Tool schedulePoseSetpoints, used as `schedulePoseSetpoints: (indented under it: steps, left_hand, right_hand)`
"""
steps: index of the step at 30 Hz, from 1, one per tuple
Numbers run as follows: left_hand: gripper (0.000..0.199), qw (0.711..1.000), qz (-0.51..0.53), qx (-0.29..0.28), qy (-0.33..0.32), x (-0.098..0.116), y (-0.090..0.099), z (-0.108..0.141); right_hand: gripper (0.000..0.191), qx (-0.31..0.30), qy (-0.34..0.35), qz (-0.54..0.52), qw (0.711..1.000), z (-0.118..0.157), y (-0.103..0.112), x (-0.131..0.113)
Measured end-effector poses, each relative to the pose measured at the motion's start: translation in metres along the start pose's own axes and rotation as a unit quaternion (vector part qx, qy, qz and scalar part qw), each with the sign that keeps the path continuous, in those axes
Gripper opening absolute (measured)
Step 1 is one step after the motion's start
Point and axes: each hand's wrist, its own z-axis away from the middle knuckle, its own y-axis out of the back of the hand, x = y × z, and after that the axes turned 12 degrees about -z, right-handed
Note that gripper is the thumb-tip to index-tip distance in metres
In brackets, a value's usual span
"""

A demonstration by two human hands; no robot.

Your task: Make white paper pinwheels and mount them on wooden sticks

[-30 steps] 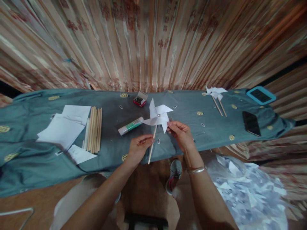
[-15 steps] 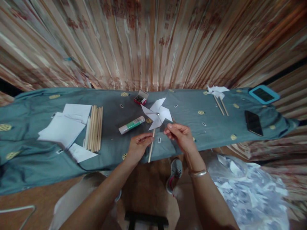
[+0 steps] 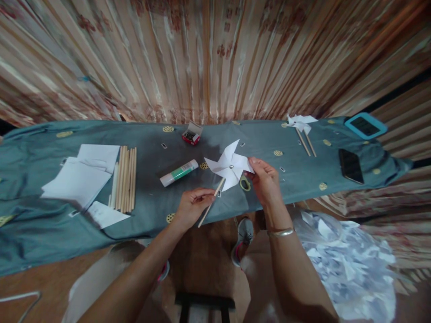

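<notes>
A white paper pinwheel with a metal pin at its centre is held above the table. My left hand pinches its wooden stick, which tilts up to the right. The thumb and fingers of my right hand are closed on the pinwheel's right blade. Below and to the left of the pinwheel lies a glue stick with a green label. Behind it sits a small open red box of pins. Part of a yellowish ring-shaped handle shows under the pinwheel, near my right hand.
White paper sheets and a row of wooden sticks lie on the left of the cloth-covered table. Finished pinwheels, a phone and a blue-framed device rest at right. A bag of white paper pieces stands below.
My right hand has moved up and right and taken hold of a blade. The pinwheel has tilted to the right, its stick still in my left hand. The whole view has shifted slightly.
</notes>
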Motion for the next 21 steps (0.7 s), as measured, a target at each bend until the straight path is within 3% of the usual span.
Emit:
schedulePoseSetpoints:
  steps: [21]
  left_hand:
    - [0.030,0.997,0.053,0.038,0.040,-0.0003,0.0002,-0.0032]
  right_hand:
    - [0.026,-0.009,-0.041,-0.001,0.999,0.0072,-0.0058,0.0051]
